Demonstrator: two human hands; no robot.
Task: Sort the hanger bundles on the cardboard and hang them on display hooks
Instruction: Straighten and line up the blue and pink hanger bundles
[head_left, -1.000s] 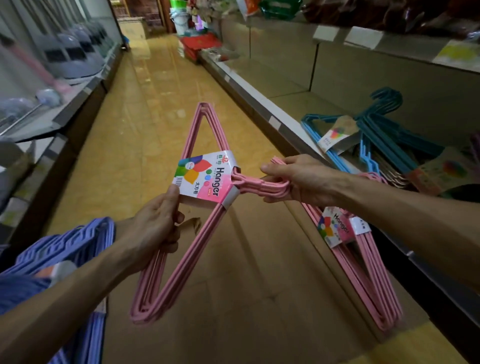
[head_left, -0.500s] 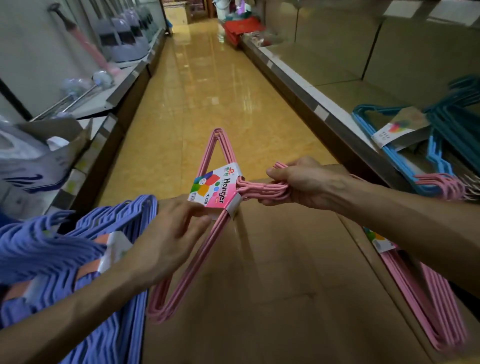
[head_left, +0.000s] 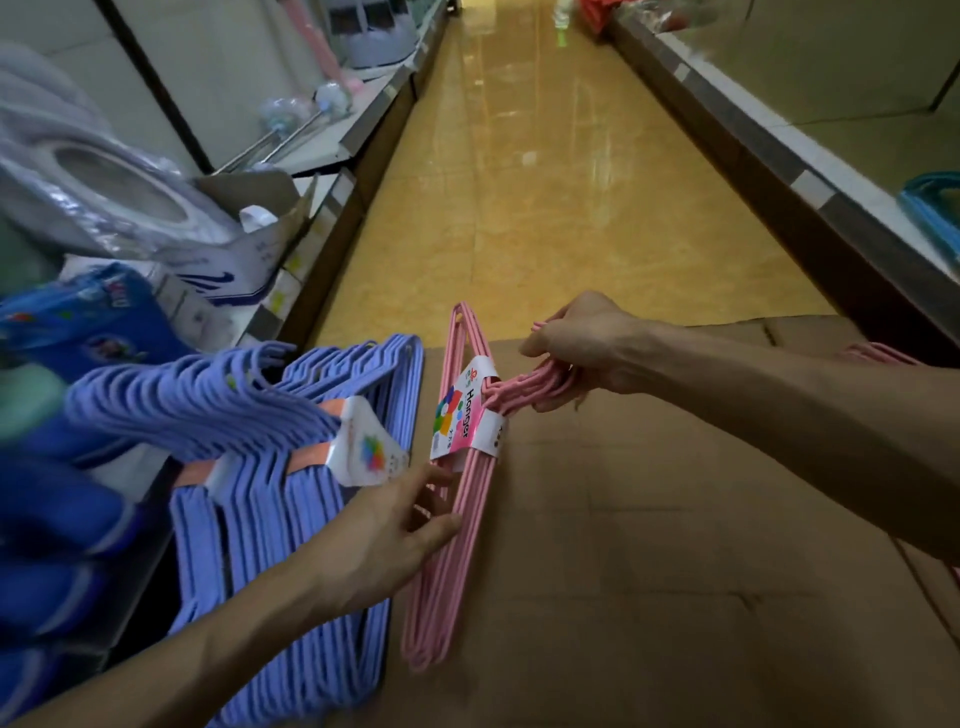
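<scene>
A pink hanger bundle with a white and pink "Hanger" label stands on edge over the brown cardboard. My right hand grips its bunched hooks from the right. My left hand holds the lower pink bars from the left, fingers curled round them. Just left of it lies a stack of purple hanger bundles with a white and orange label, their hooks pointing left. A second pink bundle peeks out at the right behind my right forearm.
Shelving runs along both sides of a yellow tiled aisle. The left shelf holds a plastic-wrapped white item, a cardboard box and blue packages. A blue hanger lies on the right shelf.
The pink bundle has come down and to the left, now next to the purple stack over the cardboard. My view has swung left and down; both hands keep their hold.
</scene>
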